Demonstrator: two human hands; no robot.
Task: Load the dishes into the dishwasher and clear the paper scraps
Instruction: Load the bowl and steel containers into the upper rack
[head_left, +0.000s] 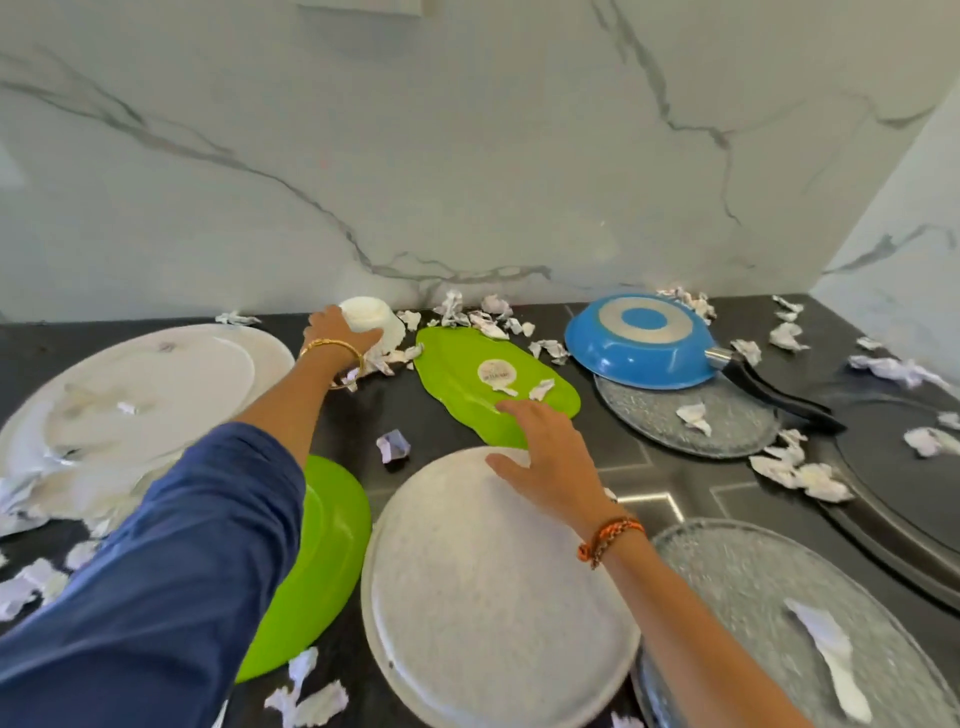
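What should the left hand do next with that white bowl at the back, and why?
Probably lift the white bowl straight up and bring it back. The left hand already grips its side, it sits upside down by the wall among paper scraps, and the right hand only rests open on the speckled plate.

white marble wall (467, 156) with grey veins rises behind a dark stone countertop (395, 400); a second marble wall (904, 228) meets it at right, apparently a corner.
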